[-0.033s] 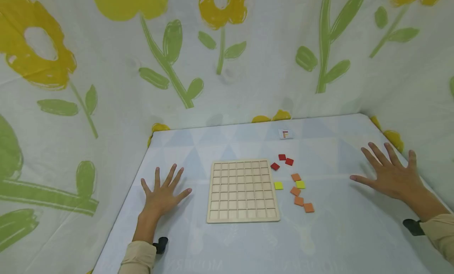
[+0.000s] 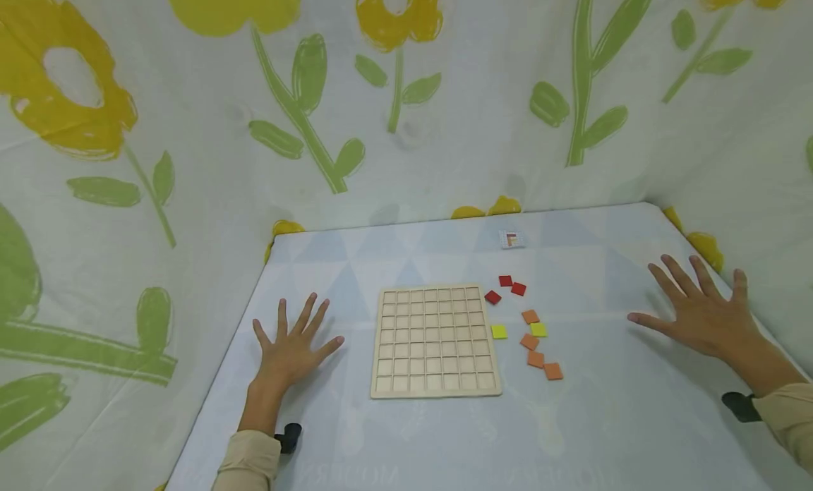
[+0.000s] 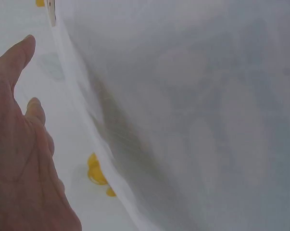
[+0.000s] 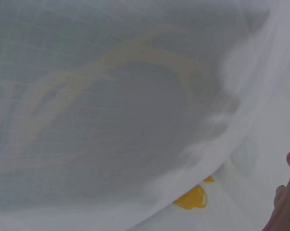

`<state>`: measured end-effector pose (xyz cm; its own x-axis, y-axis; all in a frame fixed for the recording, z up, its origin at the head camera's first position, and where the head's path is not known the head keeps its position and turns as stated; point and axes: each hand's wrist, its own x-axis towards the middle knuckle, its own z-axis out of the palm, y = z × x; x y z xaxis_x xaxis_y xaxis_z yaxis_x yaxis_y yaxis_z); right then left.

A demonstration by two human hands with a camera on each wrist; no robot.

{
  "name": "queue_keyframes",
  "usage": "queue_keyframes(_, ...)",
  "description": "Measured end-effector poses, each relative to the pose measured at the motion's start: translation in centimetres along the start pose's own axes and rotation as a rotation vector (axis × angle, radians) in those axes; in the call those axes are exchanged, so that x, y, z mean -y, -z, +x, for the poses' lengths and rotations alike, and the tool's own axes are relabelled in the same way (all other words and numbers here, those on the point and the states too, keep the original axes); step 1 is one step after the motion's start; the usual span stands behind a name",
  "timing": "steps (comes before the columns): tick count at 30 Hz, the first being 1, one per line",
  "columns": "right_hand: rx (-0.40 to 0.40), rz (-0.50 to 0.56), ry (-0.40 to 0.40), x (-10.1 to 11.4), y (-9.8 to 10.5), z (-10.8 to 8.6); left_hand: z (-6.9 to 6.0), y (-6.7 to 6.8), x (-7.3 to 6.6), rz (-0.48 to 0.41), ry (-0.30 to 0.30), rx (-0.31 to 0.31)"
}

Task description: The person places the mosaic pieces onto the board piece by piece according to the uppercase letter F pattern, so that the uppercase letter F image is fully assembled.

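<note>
In the head view a pale wooden grid board point(image 2: 436, 341) lies flat on the table, its square cells bare. To its left my left hand point(image 2: 288, 355) is held with fingers spread, apart from the board and holding nothing. Far to the right my right hand point(image 2: 708, 318) is spread the same way, also holding nothing. Between the board and that hand lie loose square tiles: red tiles point(image 2: 505, 281), yellow tiles point(image 2: 499, 331) and several orange tiles point(image 2: 553, 371). The wrist views show only part of the left hand point(image 3: 27, 154) and the right hand point(image 4: 286, 197).
A small card point(image 2: 512, 239) with a red and orange figure lies near the table's back edge. White cloth walls point(image 2: 444, 166) with printed yellow flowers stand behind and at both sides. A pale patterned cloth point(image 2: 597, 420) covers the table.
</note>
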<state>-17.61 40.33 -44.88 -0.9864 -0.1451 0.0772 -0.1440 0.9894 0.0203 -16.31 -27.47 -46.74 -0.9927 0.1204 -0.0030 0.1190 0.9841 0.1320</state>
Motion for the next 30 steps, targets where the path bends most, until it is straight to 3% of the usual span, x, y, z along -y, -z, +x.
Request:
queue_keyframes(8,-0.033,0.104,0.035,1.0,-0.8,-0.3,0.6,-0.8,-0.5,-0.050,-0.025,-0.022)
queue_keyframes(13,-0.100,0.209,0.082,4.5,-0.7,0.1,1.5,-1.6,-1.5,-0.162,-0.109,-0.057)
queue_keyframes(19,-0.052,0.275,0.123,9.2,-0.3,1.9,2.8,-2.5,-2.9,-0.337,-0.201,-0.037)
queue_keyframes(25,-0.021,0.300,0.157,12.2,-0.6,5.0,4.2,-3.8,-4.2,-0.475,-0.175,-0.003)
queue_keyframes(30,0.033,0.311,0.154,13.6,-1.5,7.2,4.5,-4.6,-5.1,-0.589,-0.150,0.002)
